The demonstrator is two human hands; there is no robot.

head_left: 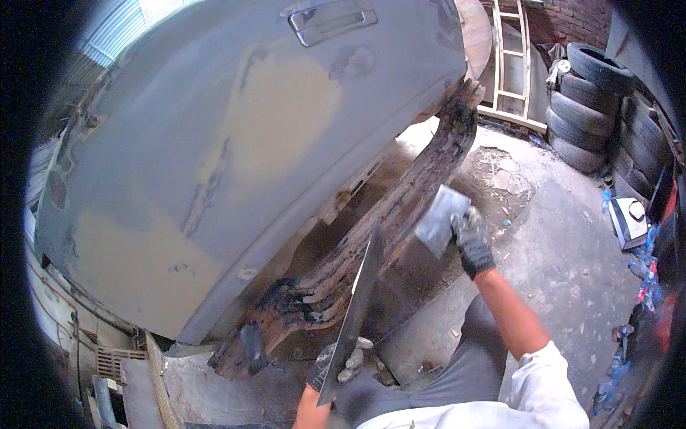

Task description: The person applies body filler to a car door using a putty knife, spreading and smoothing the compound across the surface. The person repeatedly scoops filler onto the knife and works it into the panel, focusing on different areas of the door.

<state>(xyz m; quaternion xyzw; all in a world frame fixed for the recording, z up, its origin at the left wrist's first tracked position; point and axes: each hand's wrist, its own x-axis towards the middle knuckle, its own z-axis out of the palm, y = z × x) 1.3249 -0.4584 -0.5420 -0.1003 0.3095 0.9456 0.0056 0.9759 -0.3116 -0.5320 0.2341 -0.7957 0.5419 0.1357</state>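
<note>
My right hand (473, 242), in a dark grey work glove, grips one edge of a flat grey rectangular spreader (437, 225), held out in front of the rusty sill. Low in the middle, my gloved left hand (351, 362) is closed around the lower part of a long thin dark plate (352, 307), seen nearly edge-on. Beyond both hands a grey vehicle door panel (179, 136) fills the upper left. Tan filler patches (286, 114) cover parts of it, beside dark scrape marks. A door handle (332, 20) sits near its top. The spreader is apart from the panel.
Under the door runs a rusted, blackened sill (407, 193). Stacked tyres (582, 118) and a wooden ladder-like frame (511, 68) stand at the far right. A white box (630, 220) and several plastic bottles (643, 275) line the right edge. A grey sheet (564, 257) covers the floor there.
</note>
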